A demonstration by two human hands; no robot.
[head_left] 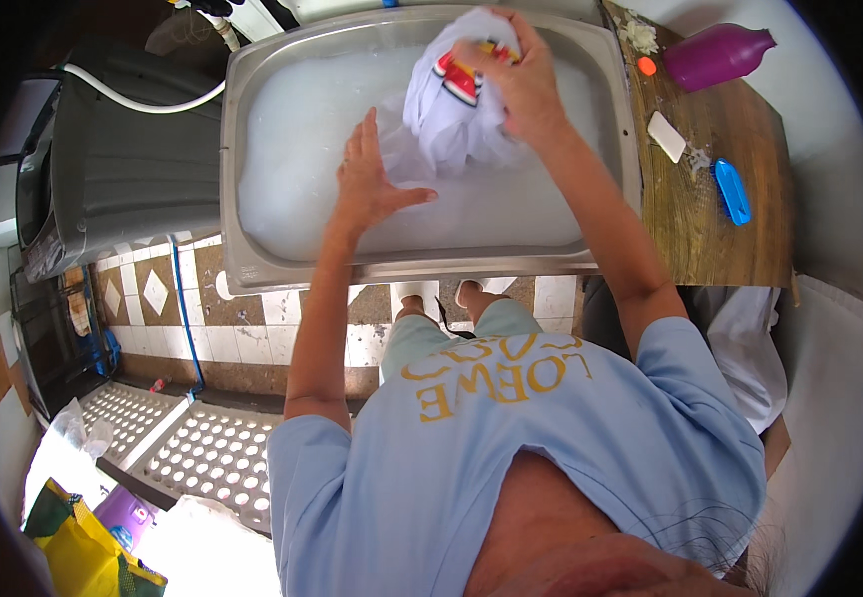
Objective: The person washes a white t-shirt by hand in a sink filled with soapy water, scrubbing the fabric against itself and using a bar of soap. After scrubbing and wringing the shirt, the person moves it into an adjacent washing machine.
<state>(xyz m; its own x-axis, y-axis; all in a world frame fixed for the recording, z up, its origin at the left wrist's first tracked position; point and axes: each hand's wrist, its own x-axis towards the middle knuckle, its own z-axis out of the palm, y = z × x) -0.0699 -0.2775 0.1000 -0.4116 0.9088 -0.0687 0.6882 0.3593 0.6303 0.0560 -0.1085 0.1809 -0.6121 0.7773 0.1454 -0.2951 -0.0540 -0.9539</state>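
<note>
A wet white cloth [441, 119] with a red, yellow and black print is lifted partly out of cloudy water [297, 149] in a large metal basin [282, 271]. My right hand [521, 80] grips its upper part, thumb across the print. The lower folds of the cloth trail into the water. My left hand [370, 184] hovers over the basin to the left of the cloth, fingers spread and thumb pointing right, with nothing in it.
On the wooden counter [690, 234] to the right are a purple bottle [715, 57], an orange cap [647, 66], a white bar [666, 136] and a blue brush [735, 192]. A dark grey covered appliance [138, 149] with a white hose [143, 106] stands left.
</note>
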